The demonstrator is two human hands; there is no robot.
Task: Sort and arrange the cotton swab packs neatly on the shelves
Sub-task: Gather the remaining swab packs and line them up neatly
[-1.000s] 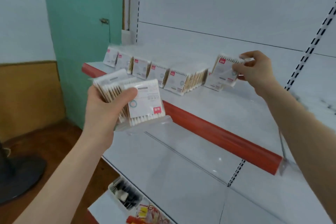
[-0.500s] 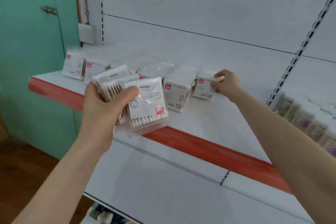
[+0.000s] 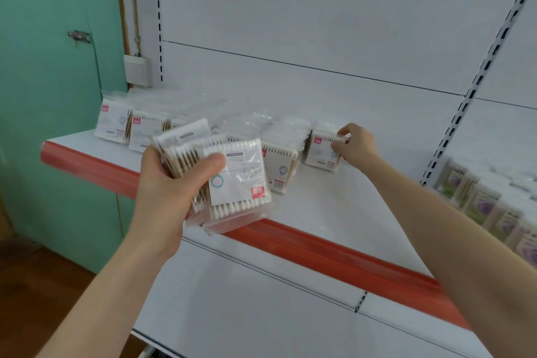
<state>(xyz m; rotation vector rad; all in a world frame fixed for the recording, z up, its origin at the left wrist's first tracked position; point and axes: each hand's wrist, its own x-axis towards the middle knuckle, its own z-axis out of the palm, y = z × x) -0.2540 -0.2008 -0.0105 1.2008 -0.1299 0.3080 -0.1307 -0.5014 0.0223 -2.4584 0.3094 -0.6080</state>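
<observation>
My left hand (image 3: pixel 171 186) grips a stack of clear cotton swab packs (image 3: pixel 232 180) with white labels and red tags, held in front of the shelf's red front edge (image 3: pixel 334 253). A row of the same packs (image 3: pixel 136 128) leans along the back of the white shelf (image 3: pixel 334 203). At the row's right end my right hand (image 3: pixel 353 145) pinches the last pack (image 3: pixel 321 148), which stands upright on the shelf.
Packs with purple and green labels (image 3: pixel 499 212) fill the neighbouring shelf on the right. A green door (image 3: pixel 55 67) stands to the left. White back panels and slotted uprights (image 3: pixel 482 67) rise behind the shelf. Wooden floor lies bottom left.
My right hand carried one pack down from the air to the right end of the row and set it upright there. The camera view shifted right; the left hand kept its stack.
</observation>
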